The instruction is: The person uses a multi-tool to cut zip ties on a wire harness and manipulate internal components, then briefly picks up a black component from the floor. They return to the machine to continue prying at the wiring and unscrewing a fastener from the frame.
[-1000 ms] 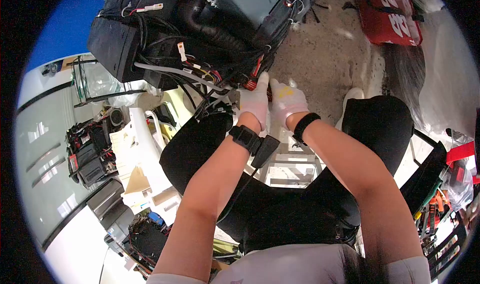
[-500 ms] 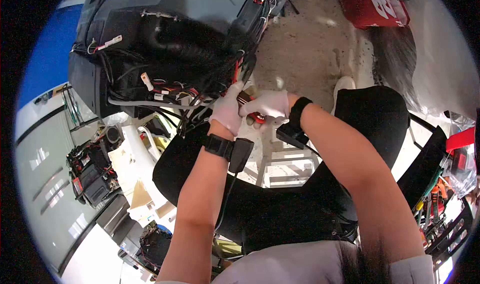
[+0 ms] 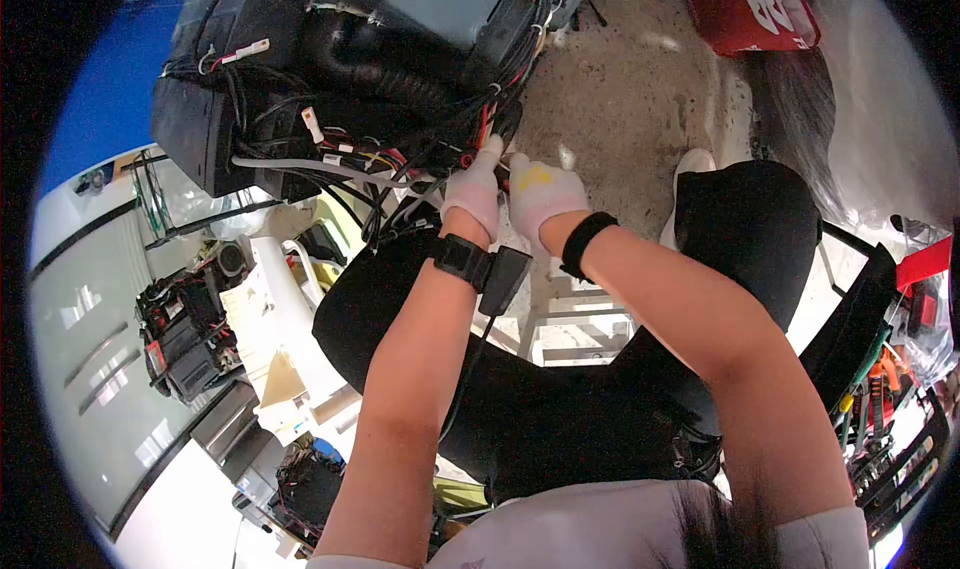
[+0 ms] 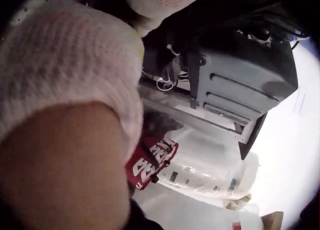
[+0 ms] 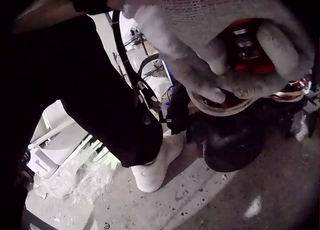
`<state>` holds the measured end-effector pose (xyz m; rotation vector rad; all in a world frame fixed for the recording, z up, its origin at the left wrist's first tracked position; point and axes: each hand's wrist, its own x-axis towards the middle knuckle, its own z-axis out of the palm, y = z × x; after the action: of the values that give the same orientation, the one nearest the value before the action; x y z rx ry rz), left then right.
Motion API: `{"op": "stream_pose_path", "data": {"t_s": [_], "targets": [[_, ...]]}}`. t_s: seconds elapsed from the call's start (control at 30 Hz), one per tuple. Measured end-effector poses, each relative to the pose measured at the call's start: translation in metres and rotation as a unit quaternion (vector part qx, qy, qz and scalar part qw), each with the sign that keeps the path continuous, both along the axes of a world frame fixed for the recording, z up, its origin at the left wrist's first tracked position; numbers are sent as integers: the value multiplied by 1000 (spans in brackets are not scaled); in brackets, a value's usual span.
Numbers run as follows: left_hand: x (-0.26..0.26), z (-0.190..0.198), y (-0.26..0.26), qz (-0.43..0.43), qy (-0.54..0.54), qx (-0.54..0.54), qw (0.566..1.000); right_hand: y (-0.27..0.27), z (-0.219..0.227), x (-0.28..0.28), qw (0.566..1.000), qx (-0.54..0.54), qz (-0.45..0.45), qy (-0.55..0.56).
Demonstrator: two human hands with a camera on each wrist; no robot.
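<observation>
In the head view my gloved left hand [image 3: 472,197] is at the lower edge of a dark housing [image 3: 420,14], gripping red wires [image 3: 486,124] in its wiring. Its raised digit lies along them, and the other fingers are hidden. Close beside it on the right is my gloved right hand [image 3: 545,194]. The right wrist view shows that hand's fingers [image 5: 281,50] curled round a red-and-black piece [image 5: 246,44] with a row of shiny rectangular parts; I cannot tell its kind. White connectors [image 3: 312,126] and a grey cable [image 3: 310,169] hang left of the hands.
Both knees flank the hands, with a metal step frame [image 3: 580,329] between the legs. A red bag [image 3: 750,14] lies on the floor at the upper right, near clear plastic sheeting [image 3: 880,99]. White panels [image 3: 290,314] stand at left, tools [image 3: 875,399] at right.
Half a second ago the right hand was turned, showing the red piece in its fingers; now its back faces up. Both hands first shifted left, then slightly right and up in the head view.
</observation>
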<state>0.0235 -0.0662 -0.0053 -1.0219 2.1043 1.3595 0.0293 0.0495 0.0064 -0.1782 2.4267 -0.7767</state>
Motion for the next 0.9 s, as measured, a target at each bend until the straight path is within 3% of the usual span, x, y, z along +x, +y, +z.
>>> {"op": "stream_pose_path", "data": {"t_s": [0.07,0.17,0.23,0.27,0.3,0.37,0.4,0.5,0.53,0.57,0.67,0.7,0.77,0.83,0.9], "targets": [[1,-5,-6,-26,20,-8,999,6,1,-9,1000,-1,19,-21],[1,-4,-12,-133,-4,-42,990,26,-8,-23,989,-96,59,-97],[3,-9,-17,-233,56,-71,968,37,-13,-30,908,-279,5,-312],[7,-11,-18,-191,52,-35,980,42,-14,-26,882,-304,-22,-359],[7,3,-10,-147,48,-1,988,41,-17,-26,881,-305,-21,-361],[10,-2,-13,-312,127,-149,930,37,-25,-25,862,-296,-25,-411],[12,-6,-15,-310,125,-151,930,35,-26,-25,861,-298,-22,-413],[10,-17,-15,-344,202,-177,900,30,-27,-27,775,-368,-59,-510],[5,-20,-13,-104,119,54,986,29,-34,-28,860,-334,45,-384],[3,-22,-11,149,22,281,948,27,-38,-29,860,-333,47,-384],[5,-15,-10,86,64,279,954,23,-28,-31,864,-261,56,-428],[5,-22,-11,88,65,280,954,20,-15,-32,892,-208,44,-398],[3,-34,-12,199,30,383,902,16,-10,-25,918,-155,37,-364],[3,-25,-1,187,61,328,924,6,-12,-14,995,-23,-16,-99],[1,-8,12,171,90,270,943,6,-9,-11,999,7,-18,-40]]}}
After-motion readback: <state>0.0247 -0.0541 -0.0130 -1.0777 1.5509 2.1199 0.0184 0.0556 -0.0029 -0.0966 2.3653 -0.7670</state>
